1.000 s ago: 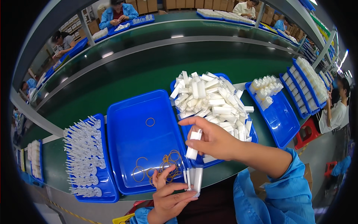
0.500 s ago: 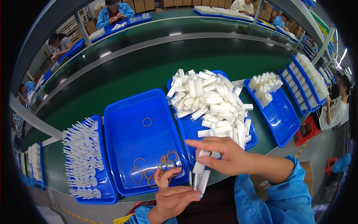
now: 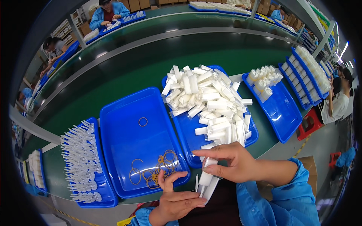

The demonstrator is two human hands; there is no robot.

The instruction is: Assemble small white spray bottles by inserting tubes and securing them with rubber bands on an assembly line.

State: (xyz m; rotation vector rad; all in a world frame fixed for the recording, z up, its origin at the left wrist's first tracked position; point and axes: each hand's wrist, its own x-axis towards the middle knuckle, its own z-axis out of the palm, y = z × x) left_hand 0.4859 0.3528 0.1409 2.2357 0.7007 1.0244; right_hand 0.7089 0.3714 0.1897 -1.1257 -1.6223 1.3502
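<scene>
My left hand [image 3: 180, 203] is closed around the lower end of a white plastic piece [image 3: 212, 188], low in front of me. A thin pale stem [image 3: 197, 182] stands up beside its fingers. Between the thumb and fingers of my right hand [image 3: 234, 161] is a white rectangular block [image 3: 208, 171], tilted, its lower end against the piece in my left hand. My right index finger stretches out to the left above the block. Exactly how the parts meet is hidden by the fingers. Behind my right hand, a blue tray [image 3: 188, 145] carries a heap of white blocks [image 3: 211, 101] with clear ends.
Left of centre, a blue tray [image 3: 130, 150] holds several tan rubber bands [image 3: 160, 167]. A tray of clear stemmed parts [image 3: 81, 162] lies further left. Banded white bundles [image 3: 264, 80] sit in a tray [image 3: 277, 113] at right, beside stacked full trays [image 3: 307, 79]. Co-workers sit across the green bench [image 3: 132, 67].
My right hand has brought its block down and slightly right, against the piece in my left hand. The whole view has shifted slightly. A co-worker across the bench has moved their hands.
</scene>
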